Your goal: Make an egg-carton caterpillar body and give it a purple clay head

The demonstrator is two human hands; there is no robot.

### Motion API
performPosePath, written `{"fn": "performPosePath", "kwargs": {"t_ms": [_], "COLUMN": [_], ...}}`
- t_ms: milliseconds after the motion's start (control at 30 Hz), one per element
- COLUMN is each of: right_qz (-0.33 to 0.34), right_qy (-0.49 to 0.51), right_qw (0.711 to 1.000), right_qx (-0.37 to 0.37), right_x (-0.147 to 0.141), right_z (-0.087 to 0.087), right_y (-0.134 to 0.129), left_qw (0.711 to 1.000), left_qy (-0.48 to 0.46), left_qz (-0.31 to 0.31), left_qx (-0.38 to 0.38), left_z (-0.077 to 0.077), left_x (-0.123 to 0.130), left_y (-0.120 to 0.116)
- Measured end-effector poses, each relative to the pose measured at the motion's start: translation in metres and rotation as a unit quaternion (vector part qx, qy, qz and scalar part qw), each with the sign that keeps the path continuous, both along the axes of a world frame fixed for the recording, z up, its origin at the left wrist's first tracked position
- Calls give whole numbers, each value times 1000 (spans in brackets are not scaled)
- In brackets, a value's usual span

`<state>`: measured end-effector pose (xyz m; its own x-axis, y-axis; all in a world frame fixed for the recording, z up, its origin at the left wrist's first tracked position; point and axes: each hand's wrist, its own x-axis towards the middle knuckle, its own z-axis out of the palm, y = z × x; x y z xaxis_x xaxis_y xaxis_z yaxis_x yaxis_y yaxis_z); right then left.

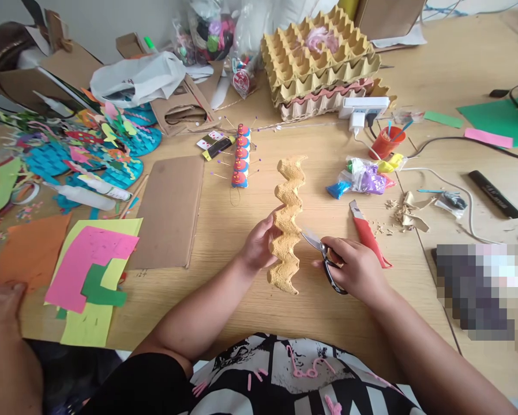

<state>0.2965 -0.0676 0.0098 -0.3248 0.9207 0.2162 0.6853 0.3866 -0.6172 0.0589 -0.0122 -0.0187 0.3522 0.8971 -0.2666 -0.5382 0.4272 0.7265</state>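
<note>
My left hand (259, 245) grips a strip of yellow egg carton (288, 227) from its left side, holding it upright over the table with its row of bumps showing. In my right hand (356, 268) is a pair of scissors (323, 252) with dark handles. The blade tips meet the strip's right edge near its middle. Beyond the strip stands a painted red and blue caterpillar-like piece (240, 155) with pins sticking out of its sides. A red utility knife (367, 233) lies just past my right hand.
Stacked egg trays (319, 57) stand at the back. Cardboard (166, 213) and coloured paper (90, 271) lie on the left, where another person's hand (2, 305) rests. An orange cup (386, 144), clay packets (367, 176), carton scraps (410, 213) and cables are to the right.
</note>
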Motion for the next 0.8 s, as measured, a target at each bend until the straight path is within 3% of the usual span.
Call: {"fn": "performPosePath", "kwargs": {"t_ms": [300, 800], "right_qz": [9, 22], "right_qy": [46, 81], "right_qw": [998, 991], "right_qx": [-40, -107], "right_x": [-9, -10], "right_z": [-3, -5], "right_y": [-3, -8], "left_qw": [999, 998], "left_qy": [-38, -27], "left_qz": [-9, -49], "left_qx": [-37, -36], "left_z": [1, 8], "left_x": [-1, -1], "left_y": [-2, -3]}}
